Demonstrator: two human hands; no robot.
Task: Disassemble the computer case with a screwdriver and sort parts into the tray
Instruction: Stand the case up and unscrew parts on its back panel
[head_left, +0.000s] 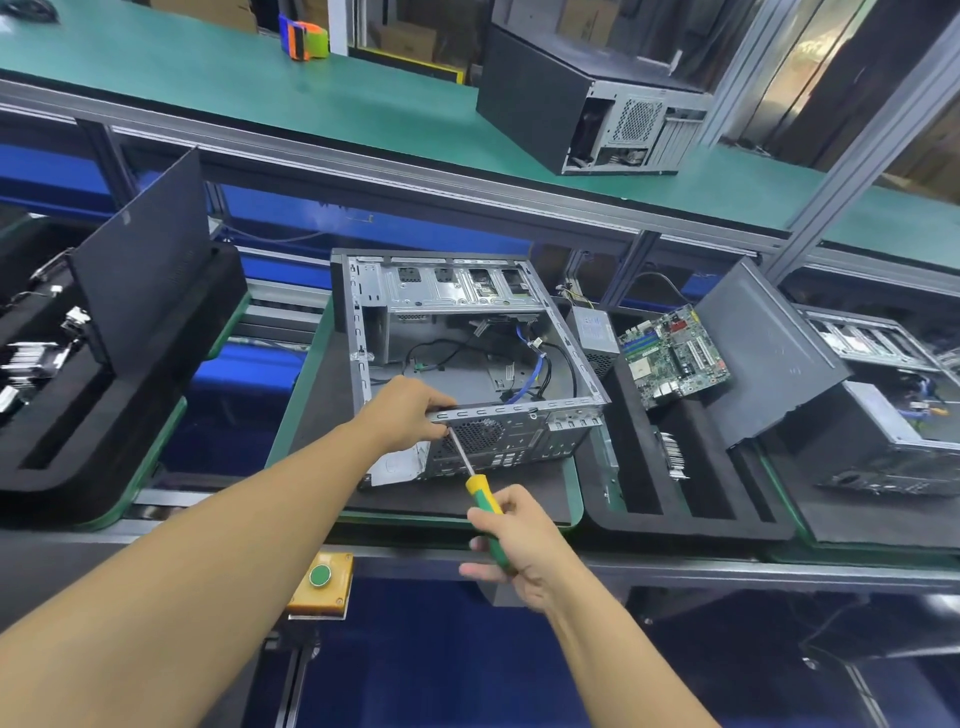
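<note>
An open grey computer case (467, 332) lies on its side on a green-edged pallet (306, 384), its inside showing drive bays and loose black and blue cables. My left hand (410, 408) grips the case's near top rim at the rear panel. My right hand (511, 540) holds the yellow-and-green handle of a screwdriver (483, 493). The shaft slants up and left, and its tip meets the rear panel beside the fan grille, right under my left hand. To the right, a black foam tray (691, 514) holds a green motherboard (675, 358), a power supply (595, 332) and a heatsink.
A black side panel (769, 353) leans at the tray's right, with another case (893, 431) behind it. At the left, a foam tray (78, 415) has a side panel (150, 265) upright in it. A closed case (587, 104) sits on the upper green shelf. A green button box (321, 576) is on the front rail.
</note>
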